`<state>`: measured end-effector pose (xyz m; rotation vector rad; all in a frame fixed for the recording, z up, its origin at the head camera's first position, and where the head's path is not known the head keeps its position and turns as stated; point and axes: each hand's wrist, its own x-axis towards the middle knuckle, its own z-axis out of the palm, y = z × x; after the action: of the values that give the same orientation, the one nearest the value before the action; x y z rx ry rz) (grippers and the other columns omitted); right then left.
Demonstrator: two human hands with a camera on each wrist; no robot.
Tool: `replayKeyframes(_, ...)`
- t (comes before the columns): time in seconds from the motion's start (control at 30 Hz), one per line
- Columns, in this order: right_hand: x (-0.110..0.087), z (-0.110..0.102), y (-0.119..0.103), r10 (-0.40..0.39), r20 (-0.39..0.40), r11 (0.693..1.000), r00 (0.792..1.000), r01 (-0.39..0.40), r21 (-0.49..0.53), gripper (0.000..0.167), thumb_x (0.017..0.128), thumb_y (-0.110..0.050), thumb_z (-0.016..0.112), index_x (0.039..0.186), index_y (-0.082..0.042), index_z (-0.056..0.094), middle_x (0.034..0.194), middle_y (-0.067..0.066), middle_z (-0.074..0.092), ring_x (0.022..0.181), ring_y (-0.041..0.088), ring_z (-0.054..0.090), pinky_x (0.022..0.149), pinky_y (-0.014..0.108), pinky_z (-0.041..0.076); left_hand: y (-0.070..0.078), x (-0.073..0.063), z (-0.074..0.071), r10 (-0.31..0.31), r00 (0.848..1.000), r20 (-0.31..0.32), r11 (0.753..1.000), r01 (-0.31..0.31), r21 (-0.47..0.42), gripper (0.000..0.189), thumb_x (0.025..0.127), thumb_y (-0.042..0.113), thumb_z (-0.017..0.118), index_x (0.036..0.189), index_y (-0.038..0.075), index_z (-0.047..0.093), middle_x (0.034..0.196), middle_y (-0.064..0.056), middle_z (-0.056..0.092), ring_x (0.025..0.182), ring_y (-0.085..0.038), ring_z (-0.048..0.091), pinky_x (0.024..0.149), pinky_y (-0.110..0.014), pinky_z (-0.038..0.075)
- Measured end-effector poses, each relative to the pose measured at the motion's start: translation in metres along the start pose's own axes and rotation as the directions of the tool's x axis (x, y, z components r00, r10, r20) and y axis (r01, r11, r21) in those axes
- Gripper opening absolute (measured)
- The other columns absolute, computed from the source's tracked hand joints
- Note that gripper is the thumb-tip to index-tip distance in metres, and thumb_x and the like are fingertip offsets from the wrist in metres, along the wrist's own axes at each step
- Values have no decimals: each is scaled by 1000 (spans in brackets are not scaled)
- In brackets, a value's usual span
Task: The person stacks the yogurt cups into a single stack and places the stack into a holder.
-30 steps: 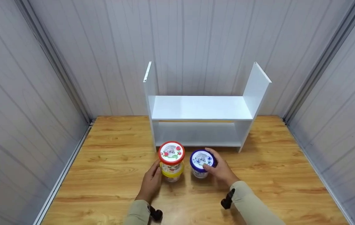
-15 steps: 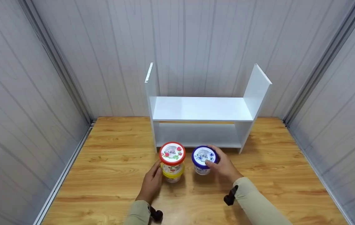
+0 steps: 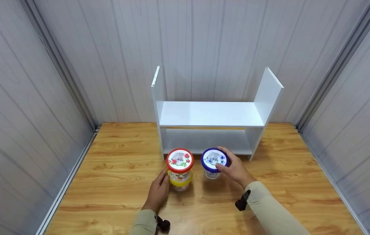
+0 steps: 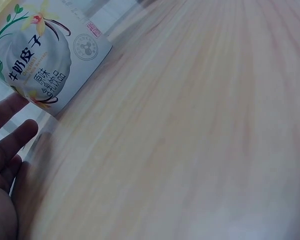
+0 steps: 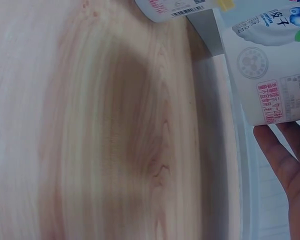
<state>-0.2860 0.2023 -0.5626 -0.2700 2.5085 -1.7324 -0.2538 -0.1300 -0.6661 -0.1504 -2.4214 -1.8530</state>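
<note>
In the head view, a red-lidded dairy tub (image 3: 180, 160) stands stacked on a yellow-lidded dairy tub (image 3: 181, 182). My left hand (image 3: 157, 190) rests along the left side of this stack. The left wrist view shows its fairly straight fingers (image 4: 15, 140) at the base of the yellow-lidded tub's white printed wall (image 4: 50, 55). To the right, my right hand (image 3: 236, 169) grips a blue-lidded dairy tub (image 3: 214, 159), with the thumb over the lid and fingers round the far side. In the right wrist view this blueberry-printed tub (image 5: 270, 65) is held above the table, fingertips near its lower edge.
Just behind the tubs stands a white two-level shelf (image 3: 211, 113) with tall side panels. Its lower board (image 3: 207, 140) lies close to the blue-lidded tub. The wood-grain table (image 3: 123, 156) is bounded by panelled walls (image 3: 204, 49) at the back and both sides.
My right hand has lifted the blue-lidded tub and moved it away from me and slightly right, towards the shelf. The left hand and the stacked tubs stay where they were.
</note>
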Motion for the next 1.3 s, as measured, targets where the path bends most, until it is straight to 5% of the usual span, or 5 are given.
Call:
replayKeyframes(0.27, 6, -1, -6, -8, 10, 1000, 1000, 8, -26, 82, 81, -51, 82, 152, -36, 44, 158, 8, 40, 145, 39, 36, 114, 61, 35, 3, -2, -1, -16, 1000, -5, 1000, 16, 12, 48, 109, 35, 43, 155, 21, 43, 156, -6, 45, 146, -30, 37, 120, -50, 30)
replayKeyframes(0.57, 9, -3, -19, -109, 20, 994, 994, 109, 14, 75, 85, -30, 83, 151, -28, 47, 150, 14, 47, 135, 38, 47, 108, 57, 44, 3, -2, -1, 0, 1000, 0, 1000, 0, 2, 48, 109, 38, 44, 155, 24, 43, 153, -6, 49, 144, -28, 39, 119, -51, 31)
replayKeyframes(1.3, 15, -11, -48, -123, 52, 991, 991, 125, -45, 76, 86, -43, 80, 152, -32, 44, 150, 10, 46, 136, 37, 46, 106, 57, 46, -2, 1, 1, -1, 1000, 13, 1000, 1, 3, 48, 109, 40, 41, 156, 27, 42, 156, -3, 45, 146, -28, 37, 120, -51, 29)
